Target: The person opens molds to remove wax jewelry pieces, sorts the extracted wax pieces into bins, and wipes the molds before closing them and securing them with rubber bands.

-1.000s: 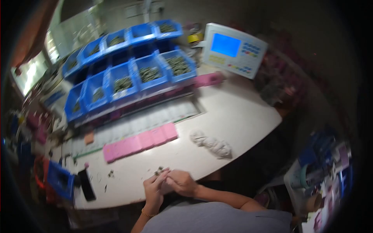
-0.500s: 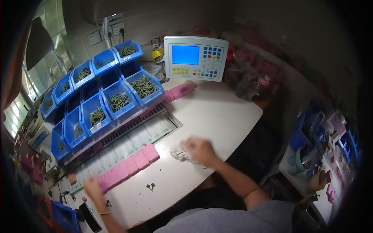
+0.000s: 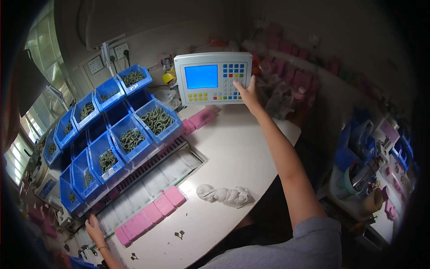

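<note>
My right hand (image 3: pixel 250 96) reaches up to the white control panel (image 3: pixel 179 80), whose screen is lit blue. One finger lies against the keypad and another stands apart by the panel's right edge. My left hand (image 3: pixel 94 232) is at the near left end of the slotted white bed (image 3: pixel 134 197), fingers bent. What lies under those fingers is hidden. Close to it begins a row of pink blocks (image 3: pixel 150 214) along the bed's front edge. A twisted white cloth (image 3: pixel 224 195) rests on the table, apart from both hands.
Blue bins (image 3: pixel 159 121) with green curled pieces rise in tiers behind the bed. Loose green bits (image 3: pixel 179 234) lie on the white table (image 3: pixel 233 148). More pink blocks (image 3: pixel 199 120) sit near the panel. A cluttered side table (image 3: pixel 354 215) stands at right.
My right hand has left the white cloth and moved up to the panel's keypad. My left hand has shifted from the pink row's end to the end of the bed. The view has tilted slightly.
</note>
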Tool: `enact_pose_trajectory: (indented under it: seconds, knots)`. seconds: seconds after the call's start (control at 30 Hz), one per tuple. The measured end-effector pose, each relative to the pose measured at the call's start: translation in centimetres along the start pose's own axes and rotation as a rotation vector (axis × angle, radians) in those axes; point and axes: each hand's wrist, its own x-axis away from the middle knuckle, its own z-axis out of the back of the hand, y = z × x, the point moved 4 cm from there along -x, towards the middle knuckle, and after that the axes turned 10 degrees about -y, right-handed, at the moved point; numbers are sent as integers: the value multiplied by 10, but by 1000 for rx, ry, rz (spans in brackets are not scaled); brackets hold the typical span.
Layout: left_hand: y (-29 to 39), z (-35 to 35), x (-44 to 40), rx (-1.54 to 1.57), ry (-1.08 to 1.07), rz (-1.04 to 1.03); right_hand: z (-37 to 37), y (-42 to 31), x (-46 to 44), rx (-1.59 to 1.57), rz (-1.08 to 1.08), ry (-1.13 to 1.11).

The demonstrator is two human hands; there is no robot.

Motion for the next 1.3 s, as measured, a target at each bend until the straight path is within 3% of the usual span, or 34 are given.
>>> enact_pose_trajectory:
  seconds: [0.07,0.13,0.27,0.4,0.47,0.53,0.57,0.7,0.73,0.8,0.9,0.97,1.03,1.17,1.2,1.3]
  knots:
    - [67,2,53,399,-70,-43,2,-19,12,-89,-33,-35]
    - [117,-6,111,488,-67,-187,4,-22,19,-173,-61,-69]
    - [199,-7,215,424,-139,-186,15,6,18,-133,-35,-8]
    - [173,-38,247,341,-303,-182,16,0,15,-9,22,24]
    - [191,-31,260,252,-219,-222,17,11,7,11,138,29]
    - [206,-18,272,209,-171,-255,15,1,14,-189,40,-43]
    - [208,-16,273,262,-183,-233,17,0,11,-35,119,-32]
    - [199,-19,279,2,-128,-318,31,30,-3,53,82,-119]
    - [199,-17,281,10,-111,-302,31,50,-3,30,228,-38]
    - [197,-13,285,44,-92,-285,24,31,40,198,337,64]
    - [179,-10,286,119,-75,-290,-33,-68,193,63,333,-285]
    - [174,6,278,173,-50,-256,-49,-51,283,218,267,-583]
    - [156,24,263,170,21,-195,-69,-98,349,204,489,-773]
    - [105,42,192,54,208,-93,-78,-78,405,247,280,-773]
    - [92,42,169,14,253,-65,-77,-86,403,298,352,-734]
    - [62,38,106,-53,265,11,-81,-79,400,222,305,-715]
